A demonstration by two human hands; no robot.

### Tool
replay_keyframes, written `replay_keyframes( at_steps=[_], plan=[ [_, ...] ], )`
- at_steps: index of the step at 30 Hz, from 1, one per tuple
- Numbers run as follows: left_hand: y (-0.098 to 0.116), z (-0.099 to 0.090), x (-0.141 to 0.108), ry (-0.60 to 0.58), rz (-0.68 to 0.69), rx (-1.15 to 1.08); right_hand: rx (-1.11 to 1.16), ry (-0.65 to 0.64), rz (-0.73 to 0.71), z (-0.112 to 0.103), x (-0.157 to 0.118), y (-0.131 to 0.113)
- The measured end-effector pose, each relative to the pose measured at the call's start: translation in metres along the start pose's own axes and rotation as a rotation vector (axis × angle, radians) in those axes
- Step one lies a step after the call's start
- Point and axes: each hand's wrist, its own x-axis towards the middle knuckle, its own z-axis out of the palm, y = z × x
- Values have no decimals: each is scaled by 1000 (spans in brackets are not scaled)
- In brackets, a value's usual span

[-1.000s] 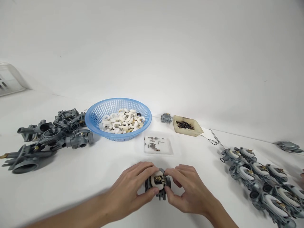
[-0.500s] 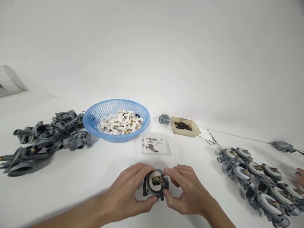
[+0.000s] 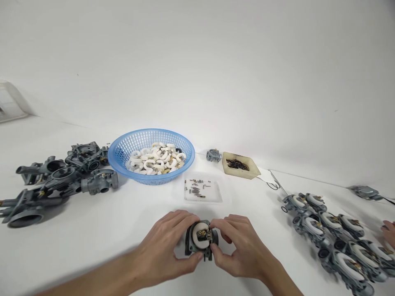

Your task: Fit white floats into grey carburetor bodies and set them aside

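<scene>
A grey metal carburetor body (image 3: 191, 242) with a white C-shaped float (image 3: 200, 235) and brass parts inside faces up at the bottom centre. My left hand (image 3: 171, 244) grips its left side, fingers at the top edge and thumb at the lower edge. On its right side, my right hand (image 3: 236, 246) has forefinger and thumb closed at the float's hinge end; whether a tiny part is between them is hidden. Behind the hands lies a clear tray (image 3: 212, 195) with small pins and screws.
A blue basket (image 3: 151, 177) of white floats stands behind left, beside piled carburetor bodies (image 3: 64, 174). At the back are one small carburetor (image 3: 213, 155) and a box (image 3: 251, 170) of black rings. Several float-fitted carburetors (image 3: 333, 222) lie right, near another person's hand (image 3: 389, 233).
The view has shifted very slightly. Both my hands stay on the carburetor in nearly the same pose. At the right edge the other person's hand shows a little more.
</scene>
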Motion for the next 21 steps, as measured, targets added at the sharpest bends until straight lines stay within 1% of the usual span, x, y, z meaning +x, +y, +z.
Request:
replay_keyframes(
  at_steps=[4, 7, 9, 12, 15, 18, 21],
  plan=[
    [1, -1, 0, 3, 0, -35, 2, -28, 19, 2, -4, 1],
    [2, 0, 1, 0, -37, -83, 27, -16, 46, 1, -6, 1],
    [3, 1, 1, 7, -62, -111, 47, -40, 47, 1, -6, 1],
    [4, 3, 1, -1, -67, -132, 88, -36, 95, 0, -5, -1],
    [3, 3, 2, -26, -59, -135, 196, -15, 164, 1, -4, -4],
    [2, 2, 3, -24, -44, -128, 339, 28, 183, 1, -3, -5],
    [2, 1, 3, -23, -20, -115, 432, -13, 222, 1, -3, -6]
  ],
)
